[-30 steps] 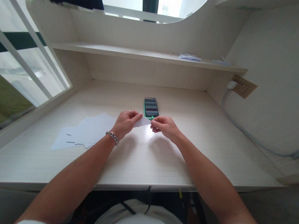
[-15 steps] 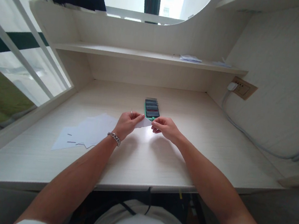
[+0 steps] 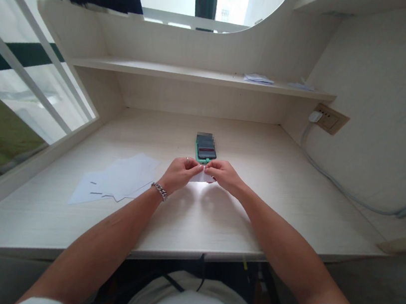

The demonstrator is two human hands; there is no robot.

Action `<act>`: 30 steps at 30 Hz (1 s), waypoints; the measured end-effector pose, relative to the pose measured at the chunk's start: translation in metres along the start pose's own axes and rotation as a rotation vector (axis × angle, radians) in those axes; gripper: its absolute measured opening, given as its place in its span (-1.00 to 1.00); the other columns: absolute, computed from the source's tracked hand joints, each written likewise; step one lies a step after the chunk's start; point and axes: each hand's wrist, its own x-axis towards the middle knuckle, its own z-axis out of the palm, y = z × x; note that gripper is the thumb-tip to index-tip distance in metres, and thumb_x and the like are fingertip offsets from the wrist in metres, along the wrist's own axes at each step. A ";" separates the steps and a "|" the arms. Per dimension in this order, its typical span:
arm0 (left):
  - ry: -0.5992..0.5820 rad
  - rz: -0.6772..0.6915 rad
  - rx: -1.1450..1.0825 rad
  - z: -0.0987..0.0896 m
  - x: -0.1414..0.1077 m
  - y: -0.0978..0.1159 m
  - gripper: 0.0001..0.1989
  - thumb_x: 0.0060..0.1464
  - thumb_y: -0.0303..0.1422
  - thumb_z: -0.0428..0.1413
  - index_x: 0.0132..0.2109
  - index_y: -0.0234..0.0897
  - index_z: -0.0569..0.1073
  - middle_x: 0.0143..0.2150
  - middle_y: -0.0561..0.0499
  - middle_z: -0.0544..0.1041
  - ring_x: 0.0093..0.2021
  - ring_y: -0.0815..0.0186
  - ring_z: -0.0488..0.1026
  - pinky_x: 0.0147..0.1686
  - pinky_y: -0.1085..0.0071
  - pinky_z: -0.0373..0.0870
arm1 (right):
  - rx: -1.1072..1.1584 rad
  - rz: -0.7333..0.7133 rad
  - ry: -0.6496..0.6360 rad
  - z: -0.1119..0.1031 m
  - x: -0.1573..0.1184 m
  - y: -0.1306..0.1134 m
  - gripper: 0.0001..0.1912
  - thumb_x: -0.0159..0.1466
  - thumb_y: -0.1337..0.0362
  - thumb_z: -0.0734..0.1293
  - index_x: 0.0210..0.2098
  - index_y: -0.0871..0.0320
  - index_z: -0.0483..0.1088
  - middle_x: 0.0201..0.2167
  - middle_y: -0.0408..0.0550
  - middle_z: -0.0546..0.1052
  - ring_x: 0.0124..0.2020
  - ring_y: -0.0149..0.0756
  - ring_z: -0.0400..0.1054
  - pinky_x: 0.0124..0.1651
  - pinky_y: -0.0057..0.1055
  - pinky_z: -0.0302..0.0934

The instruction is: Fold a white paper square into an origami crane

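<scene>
Between my two hands is a small piece of white paper (image 3: 201, 177), pinched at its upper edge. My left hand (image 3: 178, 174), with a ring and a chain bracelet at the wrist, is closed on its left part. My right hand (image 3: 224, 175) grips the right part, thumb and forefinger pressed together close to the left thumb. Part of the paper is hidden behind the fingers. Just beyond the hands lies a phone (image 3: 206, 147) in a green case, screen up.
Loose white paper sheets (image 3: 124, 176) with dark marks lie on the desk (image 3: 274, 207) at the left. Folded papers (image 3: 258, 79) rest on the shelf (image 3: 183, 74). On the right wall a plug sits in a socket (image 3: 331, 119), and its cable (image 3: 335, 180) runs down.
My left hand has moved right, bringing the fingertips of both hands together. The paper now hangs below the fingers instead of spanning the gap between them.
</scene>
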 end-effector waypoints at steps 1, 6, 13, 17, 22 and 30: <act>0.014 -0.011 -0.012 -0.001 0.000 0.001 -0.64 -0.17 -0.08 0.28 -0.49 -0.34 0.48 -0.58 0.07 0.42 -0.56 0.44 0.25 -0.55 0.48 0.12 | 0.014 0.004 -0.002 0.000 0.000 -0.001 -0.90 0.04 0.29 0.34 -0.53 0.20 0.40 -0.64 -0.20 0.38 -0.58 -0.44 0.29 -0.51 -0.49 0.24; 0.143 -0.066 -0.111 -0.013 0.004 0.004 -0.63 -0.26 -0.11 0.33 -0.47 -0.37 0.49 -0.56 0.05 0.44 -0.56 0.44 0.27 -0.53 0.47 0.15 | 0.091 0.054 -0.025 -0.002 -0.002 -0.008 -0.95 -0.03 0.35 0.33 -0.57 0.19 0.36 -0.66 -0.16 0.40 -0.60 -0.43 0.28 -0.49 -0.46 0.23; 0.196 -0.065 -0.174 -0.022 0.007 0.003 -0.62 -0.30 -0.15 0.36 -0.46 -0.39 0.50 -0.55 0.04 0.45 -0.55 0.43 0.31 -0.53 0.46 0.21 | 0.112 0.068 -0.036 -0.010 -0.005 -0.014 -0.96 -0.05 0.35 0.33 -0.57 0.20 0.38 -0.65 -0.16 0.41 -0.58 -0.42 0.29 -0.45 -0.44 0.24; 0.300 -0.041 -0.224 -0.033 0.010 0.001 -0.61 -0.33 -0.15 0.38 -0.45 -0.37 0.50 -0.54 0.04 0.46 -0.53 0.40 0.35 -0.49 0.44 0.30 | 0.086 0.064 0.029 -0.019 -0.004 -0.012 -0.97 -0.03 0.36 0.33 -0.56 0.20 0.41 -0.62 -0.13 0.46 -0.56 -0.41 0.32 -0.44 -0.44 0.25; 0.203 -0.021 -0.093 -0.022 0.007 0.001 -0.64 -0.23 -0.12 0.33 -0.45 -0.37 0.52 -0.54 0.04 0.47 -0.55 0.44 0.30 -0.54 0.47 0.18 | 0.065 0.027 0.065 -0.016 0.000 -0.004 -0.89 0.03 0.27 0.39 -0.46 0.20 0.45 -0.52 -0.10 0.52 -0.51 -0.41 0.38 -0.44 -0.47 0.25; 0.149 -0.006 -0.091 -0.010 0.004 -0.001 -0.64 -0.20 -0.10 0.33 -0.44 -0.35 0.55 -0.52 0.00 0.52 -0.52 0.39 0.35 -0.49 0.45 0.21 | 0.014 0.044 0.017 -0.007 -0.001 -0.004 -0.93 0.02 0.31 0.37 -0.49 0.20 0.43 -0.57 -0.12 0.51 -0.54 -0.39 0.39 -0.41 -0.44 0.28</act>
